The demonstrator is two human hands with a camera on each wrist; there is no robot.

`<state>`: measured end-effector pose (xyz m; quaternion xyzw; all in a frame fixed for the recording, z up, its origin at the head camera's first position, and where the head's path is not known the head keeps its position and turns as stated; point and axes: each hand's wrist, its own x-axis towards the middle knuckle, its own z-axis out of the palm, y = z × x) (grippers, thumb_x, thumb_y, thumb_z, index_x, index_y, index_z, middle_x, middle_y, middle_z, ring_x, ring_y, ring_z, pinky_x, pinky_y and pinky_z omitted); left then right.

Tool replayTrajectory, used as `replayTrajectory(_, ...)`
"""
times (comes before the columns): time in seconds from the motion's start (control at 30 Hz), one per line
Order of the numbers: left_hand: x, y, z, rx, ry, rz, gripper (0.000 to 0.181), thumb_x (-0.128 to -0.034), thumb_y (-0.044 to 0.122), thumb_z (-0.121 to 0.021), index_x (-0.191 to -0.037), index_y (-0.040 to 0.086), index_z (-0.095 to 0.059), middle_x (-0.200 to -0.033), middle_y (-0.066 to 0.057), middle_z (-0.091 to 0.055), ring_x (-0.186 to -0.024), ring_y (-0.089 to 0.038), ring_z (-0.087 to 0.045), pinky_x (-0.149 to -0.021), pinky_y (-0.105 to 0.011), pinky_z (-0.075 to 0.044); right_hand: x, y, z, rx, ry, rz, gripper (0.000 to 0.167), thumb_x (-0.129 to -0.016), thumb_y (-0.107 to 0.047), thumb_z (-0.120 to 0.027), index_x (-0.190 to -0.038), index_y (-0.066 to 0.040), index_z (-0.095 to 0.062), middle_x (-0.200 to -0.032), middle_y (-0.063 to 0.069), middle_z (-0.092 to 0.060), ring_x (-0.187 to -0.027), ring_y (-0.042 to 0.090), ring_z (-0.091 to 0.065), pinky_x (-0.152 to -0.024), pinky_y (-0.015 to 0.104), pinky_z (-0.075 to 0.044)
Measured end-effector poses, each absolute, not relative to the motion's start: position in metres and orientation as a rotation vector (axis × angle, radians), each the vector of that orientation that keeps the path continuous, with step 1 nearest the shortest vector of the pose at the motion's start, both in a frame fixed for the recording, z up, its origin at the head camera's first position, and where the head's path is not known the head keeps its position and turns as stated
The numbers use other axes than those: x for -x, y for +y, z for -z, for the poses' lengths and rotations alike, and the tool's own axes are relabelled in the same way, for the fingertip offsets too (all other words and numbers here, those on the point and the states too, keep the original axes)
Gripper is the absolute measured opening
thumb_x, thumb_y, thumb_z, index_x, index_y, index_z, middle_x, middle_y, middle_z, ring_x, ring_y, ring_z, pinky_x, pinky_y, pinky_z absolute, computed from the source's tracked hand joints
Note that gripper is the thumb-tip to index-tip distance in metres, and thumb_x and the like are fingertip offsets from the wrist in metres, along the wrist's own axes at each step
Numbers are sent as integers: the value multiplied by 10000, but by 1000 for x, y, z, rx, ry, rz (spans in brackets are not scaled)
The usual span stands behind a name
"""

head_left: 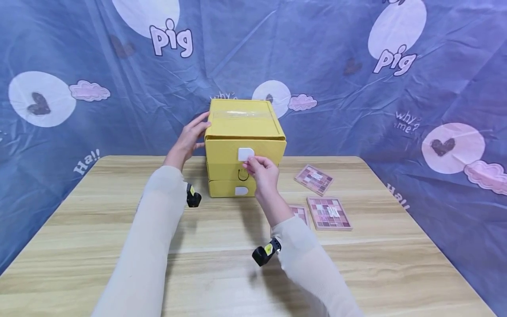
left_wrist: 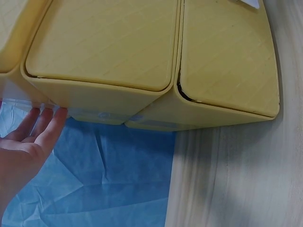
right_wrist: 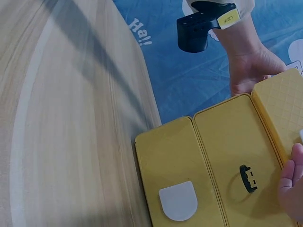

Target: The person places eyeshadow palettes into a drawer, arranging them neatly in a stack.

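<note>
- Yellow plastic three-drawer unit (head_left: pixel 243 125) stands near the far middle of the light wood-grain counter (head_left: pixel 222 264), its top drawer (head_left: pixel 222 152) jutting past the two below.
- Left hand (head_left: pixel 190 136) is released, its extended, slightly parted fingers touching the unit's upper left side.
- Right hand (head_left: pixel 264 176) angles inward, thumb and finger pinching the rounded white tab (head_left: pixel 244 154) on the top drawer's front.
- Both arms, in off-white sleeves (head_left: pixel 138 246), stretch forward; the right one partly hides a pink palette (head_left: pixel 299 212).

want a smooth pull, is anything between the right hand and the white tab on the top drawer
Nothing visible: the right hand pinches the white tab. The palettes lie on the table, to the right of the drawers.
</note>
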<state>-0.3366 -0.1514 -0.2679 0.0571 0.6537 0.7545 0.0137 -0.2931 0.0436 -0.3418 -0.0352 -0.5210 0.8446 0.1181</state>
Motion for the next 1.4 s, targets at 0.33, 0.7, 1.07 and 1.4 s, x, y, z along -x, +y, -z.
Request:
replayTrajectory(0.33,337,-149,268,-181,2080,-2326,502,-839,256,-517,-1320,255,-372,-1278,-70,-398,-1100,-198,-419,-844,-429,-345,320,53,393,20,-1512,-2479,211,-731,-115,-676,-895,3,-615,-814,177,-621,-700,252,-616,-662,329,-483)
replayTrajectory(0.7,337,-150,272,-183,2093,-2336,505,-830,254,-516,-1317,254,-380,-1292,-86,-381,-1114,-225,-409,-859,-444,-337,298,56,402,8,-1548,-2419,253,-731,-178,-684,-915,-18,-616,-838,164,-627,-716,258,-616,-679,360,-477)
replayTrajectory(1.07,335,-149,273,-227,2116,-2336,513,-836,259,-498,-1329,247,-358,-1287,-97,-376,-1112,-235,-403,-872,-457,-317,298,60,439,-137,-1438,-2391,359,-692,-222,-712,-939,12,-596,-840,233,-602,-709,370,-589,-662,430,-468)
replayTrajectory(1.4,335,-148,273,-219,2143,-2312,511,-836,283,-497,-1327,260,-358,-1304,-76,-359,-1127,-231,-391,-877,-452,-322,275,64,443,-167,-1403,-2418,324,-719,-170,-692,-936,42,-581,-846,258,-589,-711,382,-580,-675,453,-459)
